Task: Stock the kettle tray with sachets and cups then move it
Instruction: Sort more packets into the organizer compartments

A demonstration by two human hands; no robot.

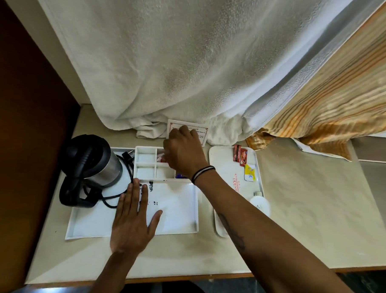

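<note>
A white kettle tray [179,213] lies on the beige desk, with a black and steel kettle [93,164] on its left part. At its back sits a white divided sachet holder [146,164]. My left hand [135,217] rests flat and open on the tray floor. My right hand [183,151] reaches over the holder's right compartments, fingers curled down onto a pale, red-marked sachet [161,157]; the grip is mostly hidden. A second white tray [228,167] to the right carries red sachets [240,155] and a yellow sachet [249,171].
A white towel [184,69] hangs down behind the desk, a striped orange curtain [329,96] to its right. A printed card [200,130] leans at the back. A white cup [260,205] stands at the right tray's front. Dark wood panel at left.
</note>
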